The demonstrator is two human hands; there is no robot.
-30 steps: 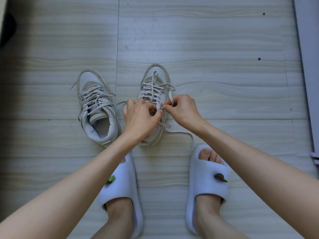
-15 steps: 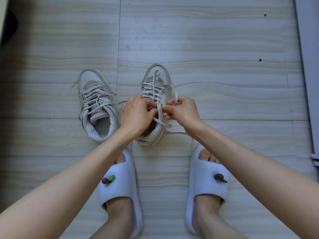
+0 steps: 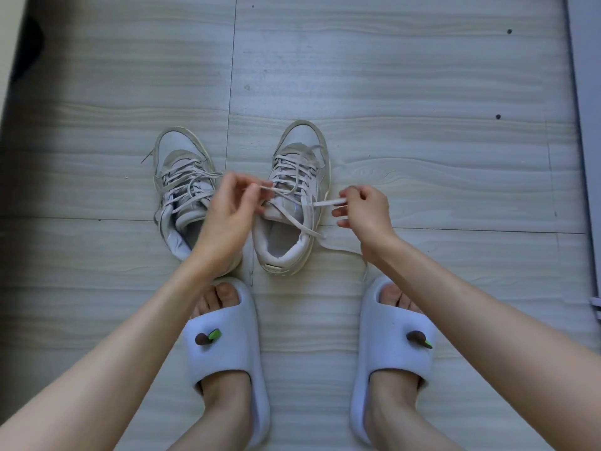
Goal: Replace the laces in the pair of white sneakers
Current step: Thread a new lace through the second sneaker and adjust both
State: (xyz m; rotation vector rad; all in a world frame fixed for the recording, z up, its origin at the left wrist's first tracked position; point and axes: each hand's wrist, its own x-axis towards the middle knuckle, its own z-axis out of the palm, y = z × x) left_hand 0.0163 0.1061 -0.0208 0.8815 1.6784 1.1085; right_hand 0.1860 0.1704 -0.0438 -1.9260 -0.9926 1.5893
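Two white sneakers stand side by side on the grey wood-grain floor tiles [image 3: 406,76], toes pointing away from the person; the left sneaker [image 3: 182,190] is laced with slack, loose crossings and is partly covered at its heel by the left forearm; the right sneaker [image 3: 294,203] is the one being worked on. Both hands are held apart above its open collar, which puts the lace [image 3: 327,202] under tension; the left hand [image 3: 227,219] pinches one lace end between thumb and fingertips just above the tongue; the right hand [image 3: 364,213] pinches the other flat end, just outside the shoe's outer edge. A further run of lace crosses the collar diagonally and trails onto the floor near the right wrist. The opposed outward pull probably serves to draw the lace through the upper eyelets, either loosening it for removal or taking up slack; which one cannot be determined here. The person's feet, in white slide sandals [image 3: 227,359], are planted just behind the sneakers, keeping the work close and centred.
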